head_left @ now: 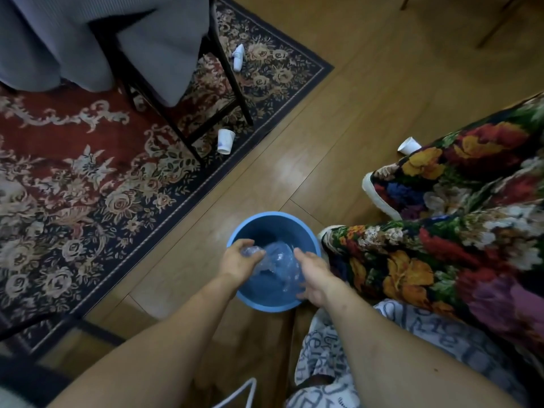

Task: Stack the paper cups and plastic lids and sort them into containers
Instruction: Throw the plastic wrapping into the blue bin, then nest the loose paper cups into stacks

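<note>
Left hand (pixel 240 258) pinching clear lids (pixel 275 260) (blurred), above blue bucket (pixel 250 223), right hand (pixel 313 275) alongside

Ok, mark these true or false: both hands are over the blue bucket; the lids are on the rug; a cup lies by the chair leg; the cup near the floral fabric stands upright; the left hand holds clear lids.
1. Both hands are over the bucket. True: left hand, right hand.
2. The lids are on the rug. False: they are held over the bucket.
3. A cup lies by the chair leg. True.
4. The cup near the floral fabric stands upright. False: it lies on its side.
5. The left hand holds clear lids. True.
</note>
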